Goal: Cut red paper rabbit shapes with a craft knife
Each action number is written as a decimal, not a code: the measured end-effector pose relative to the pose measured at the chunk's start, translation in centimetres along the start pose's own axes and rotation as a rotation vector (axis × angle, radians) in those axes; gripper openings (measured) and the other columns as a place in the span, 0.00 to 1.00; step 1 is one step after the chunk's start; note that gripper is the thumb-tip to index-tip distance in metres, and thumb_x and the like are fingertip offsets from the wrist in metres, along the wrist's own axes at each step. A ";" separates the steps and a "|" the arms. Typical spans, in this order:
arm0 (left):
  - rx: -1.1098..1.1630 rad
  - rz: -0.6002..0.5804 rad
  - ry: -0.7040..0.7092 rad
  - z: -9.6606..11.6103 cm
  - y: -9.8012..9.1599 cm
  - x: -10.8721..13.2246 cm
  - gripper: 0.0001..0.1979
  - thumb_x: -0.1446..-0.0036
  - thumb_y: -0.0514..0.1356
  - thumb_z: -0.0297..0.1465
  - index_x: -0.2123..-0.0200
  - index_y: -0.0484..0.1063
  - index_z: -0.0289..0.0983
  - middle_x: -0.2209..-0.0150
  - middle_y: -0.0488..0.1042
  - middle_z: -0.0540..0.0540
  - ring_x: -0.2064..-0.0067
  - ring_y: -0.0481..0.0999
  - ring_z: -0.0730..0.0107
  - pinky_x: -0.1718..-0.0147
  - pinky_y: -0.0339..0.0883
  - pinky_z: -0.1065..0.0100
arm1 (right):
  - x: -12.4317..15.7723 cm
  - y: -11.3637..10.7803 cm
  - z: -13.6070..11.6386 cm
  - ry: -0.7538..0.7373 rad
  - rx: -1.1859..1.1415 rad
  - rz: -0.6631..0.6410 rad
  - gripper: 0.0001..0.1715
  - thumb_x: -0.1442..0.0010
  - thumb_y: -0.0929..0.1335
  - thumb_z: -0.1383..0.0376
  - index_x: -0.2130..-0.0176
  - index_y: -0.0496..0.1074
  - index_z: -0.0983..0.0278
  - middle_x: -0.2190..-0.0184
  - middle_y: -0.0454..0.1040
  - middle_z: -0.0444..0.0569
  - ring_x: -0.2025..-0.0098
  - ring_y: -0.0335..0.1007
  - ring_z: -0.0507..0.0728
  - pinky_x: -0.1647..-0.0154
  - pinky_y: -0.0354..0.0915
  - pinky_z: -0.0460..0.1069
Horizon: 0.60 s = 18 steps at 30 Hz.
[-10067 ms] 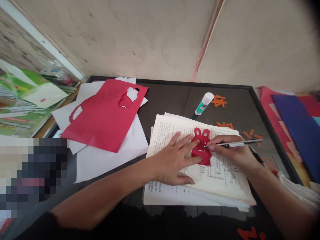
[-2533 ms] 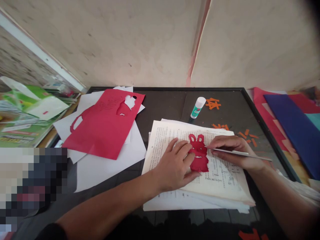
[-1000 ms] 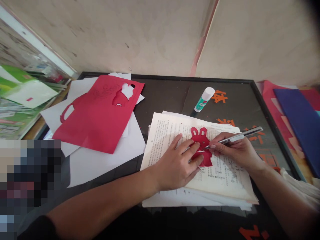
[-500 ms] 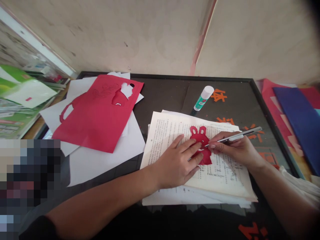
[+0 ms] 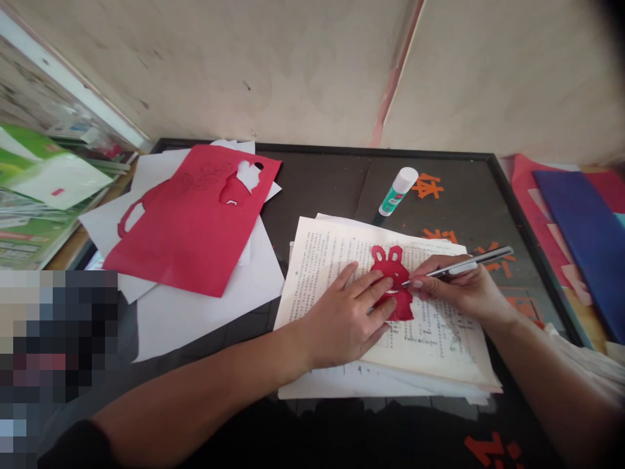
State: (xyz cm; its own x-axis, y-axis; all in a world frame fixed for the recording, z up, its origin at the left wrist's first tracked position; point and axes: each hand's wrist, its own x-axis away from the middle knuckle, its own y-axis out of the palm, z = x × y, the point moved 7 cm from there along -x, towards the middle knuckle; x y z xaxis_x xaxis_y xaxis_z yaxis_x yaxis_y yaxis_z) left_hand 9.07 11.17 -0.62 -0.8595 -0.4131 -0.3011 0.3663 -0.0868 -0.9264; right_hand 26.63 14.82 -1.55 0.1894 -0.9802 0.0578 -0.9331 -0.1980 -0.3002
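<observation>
A red paper rabbit cut-out lies on a stack of printed pages on the dark desk. My left hand rests flat on the pages, fingers stretched out, fingertips pressing the rabbit's left side. My right hand is closed around a thin silver craft knife, held like a pen. Its tip touches the rabbit's right side near the face.
A large red sheet with cut-out holes lies on white papers at the left. A glue stick lies behind the pages. Orange paper characters dot the black-framed desk. Blue and red sheets sit at the right, green booklets at the left.
Over the earlier frames the knife handle swung from low and rightward to raised, while my left hand stayed on the rabbit. In the last half second almost nothing moved.
</observation>
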 end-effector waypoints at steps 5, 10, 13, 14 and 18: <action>0.008 0.000 0.002 0.0 0.0 0.0 0.19 0.31 0.50 0.35 0.43 0.69 0.33 0.39 0.67 0.35 0.36 0.63 0.50 0.38 0.52 0.43 | 0.3 -0.9 1.2 0.032 -0.098 0.026 0.06 0.46 0.76 0.60 0.69 0.79 0.60 0.78 0.77 0.44 0.79 0.70 0.51 0.79 0.66 0.46; 0.020 -0.001 -0.009 -0.2 -0.1 0.1 0.18 0.31 0.50 0.35 0.44 0.70 0.34 0.40 0.67 0.34 0.37 0.64 0.51 0.38 0.53 0.43 | 0.4 -1.9 2.1 0.042 -0.248 0.138 0.07 0.45 0.76 0.58 0.68 0.79 0.59 0.77 0.78 0.45 0.80 0.69 0.51 0.81 0.65 0.47; 0.022 0.016 -0.005 -0.2 -0.3 0.0 0.18 0.32 0.51 0.35 0.45 0.70 0.33 0.40 0.67 0.32 0.37 0.64 0.49 0.39 0.54 0.42 | 0.5 -2.2 1.9 0.033 -0.208 0.225 0.09 0.45 0.75 0.57 0.69 0.78 0.59 0.79 0.76 0.45 0.81 0.68 0.51 0.82 0.63 0.47; 0.023 0.023 -0.002 -0.1 -0.4 0.0 0.18 0.32 0.51 0.34 0.45 0.71 0.33 0.41 0.67 0.32 0.38 0.64 0.48 0.39 0.55 0.42 | 0.5 -2.3 1.9 0.027 -0.194 0.248 0.09 0.45 0.75 0.57 0.69 0.78 0.60 0.79 0.76 0.45 0.81 0.67 0.51 0.82 0.62 0.47; 0.024 0.046 -0.002 0.0 -0.6 -0.1 0.18 0.32 0.51 0.34 0.46 0.71 0.33 0.41 0.67 0.31 0.39 0.66 0.49 0.40 0.56 0.42 | 0.7 -2.0 1.4 0.002 -0.105 0.211 0.06 0.45 0.76 0.60 0.70 0.78 0.59 0.78 0.76 0.44 0.80 0.67 0.51 0.80 0.64 0.47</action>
State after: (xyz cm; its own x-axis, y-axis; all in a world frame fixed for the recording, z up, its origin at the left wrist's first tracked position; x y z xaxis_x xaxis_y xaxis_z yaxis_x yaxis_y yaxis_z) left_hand 8.93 11.31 -0.06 -0.8409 -0.4193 -0.3423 0.4136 -0.0898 -0.9060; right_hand 29.00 14.57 -2.24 -0.0139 -0.9999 0.0059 -0.9786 0.0124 -0.2053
